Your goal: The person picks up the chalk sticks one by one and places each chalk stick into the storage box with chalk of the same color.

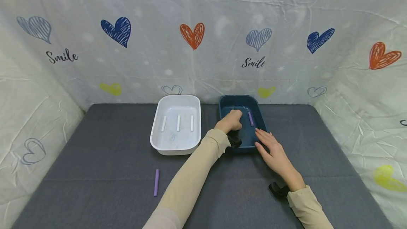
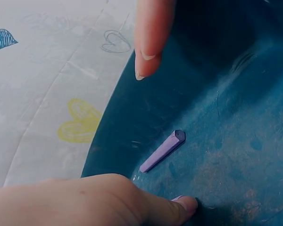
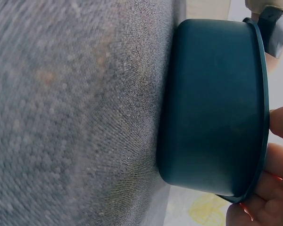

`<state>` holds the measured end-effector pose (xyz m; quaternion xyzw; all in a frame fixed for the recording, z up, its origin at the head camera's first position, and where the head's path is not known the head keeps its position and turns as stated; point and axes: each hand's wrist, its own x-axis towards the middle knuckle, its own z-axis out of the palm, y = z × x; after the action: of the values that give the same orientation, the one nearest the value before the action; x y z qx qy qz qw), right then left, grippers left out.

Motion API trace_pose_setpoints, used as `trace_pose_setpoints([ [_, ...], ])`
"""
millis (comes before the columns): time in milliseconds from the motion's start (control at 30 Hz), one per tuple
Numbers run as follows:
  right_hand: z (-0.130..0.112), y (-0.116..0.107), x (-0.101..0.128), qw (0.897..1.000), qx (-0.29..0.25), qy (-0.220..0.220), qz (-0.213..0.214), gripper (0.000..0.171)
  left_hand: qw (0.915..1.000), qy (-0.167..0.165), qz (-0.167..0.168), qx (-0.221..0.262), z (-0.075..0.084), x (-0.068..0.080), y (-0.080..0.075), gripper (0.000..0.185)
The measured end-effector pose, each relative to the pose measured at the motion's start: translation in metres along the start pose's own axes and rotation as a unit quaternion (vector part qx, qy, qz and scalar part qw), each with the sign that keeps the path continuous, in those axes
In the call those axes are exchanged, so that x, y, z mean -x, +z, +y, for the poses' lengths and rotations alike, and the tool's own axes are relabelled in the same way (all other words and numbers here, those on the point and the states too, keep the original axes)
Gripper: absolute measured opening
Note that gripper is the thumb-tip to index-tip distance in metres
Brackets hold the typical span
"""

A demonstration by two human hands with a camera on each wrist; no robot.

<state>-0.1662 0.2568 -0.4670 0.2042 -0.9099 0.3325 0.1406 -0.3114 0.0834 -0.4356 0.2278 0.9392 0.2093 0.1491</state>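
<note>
Right now the left hand (image 1: 230,120) is down inside the dark blue tray (image 1: 259,117), fingers curled loosely with nothing pinched between them; in the left wrist view one fingertip (image 2: 146,61) hangs above the tray wall and another (image 2: 181,205) rests on the tray floor. Purple chalk stick (image 2: 162,150) lies flat on the tray floor between those two fingers, touching neither. Head view shows the same stick (image 1: 251,118) near the tray's right wall, just beside the left hand. Right hand (image 1: 273,151) is flat and relaxed, fingers straight, laid against the tray's near right rim; right wrist view shows its fingertips (image 3: 278,122) touching the rim from outside, mostly cut off at the frame edge. Blue tray sits at the far edge of the grey table (image 1: 95,158), right of centre. White tray (image 1: 177,124) sits just left of it, apart, with three white chalk sticks (image 1: 178,123) side by side inside. Second purple chalk stick (image 1: 156,182) lies on the table near the front edge, left of the left sleeve (image 1: 190,179). Left palm hidden from the head view. Right wrist view blurred on the table side.
</note>
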Motion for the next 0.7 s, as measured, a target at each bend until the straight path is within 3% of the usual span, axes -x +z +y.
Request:
trace_pose_setpoints([
  [533, -0.001, 0.001, 0.000, 1.000, -0.003, -0.002, 0.005, 0.046, 0.9998, -0.003, -0.006, -0.017, 0.006, 0.007, -0.012, 0.029],
  [700, -0.001, 0.001, 0.000, 1.000, -0.004, -0.004, 0.005, 0.046, 0.9997, 0.000, -0.008, -0.024, 0.009, 0.011, -0.020, 0.043],
])
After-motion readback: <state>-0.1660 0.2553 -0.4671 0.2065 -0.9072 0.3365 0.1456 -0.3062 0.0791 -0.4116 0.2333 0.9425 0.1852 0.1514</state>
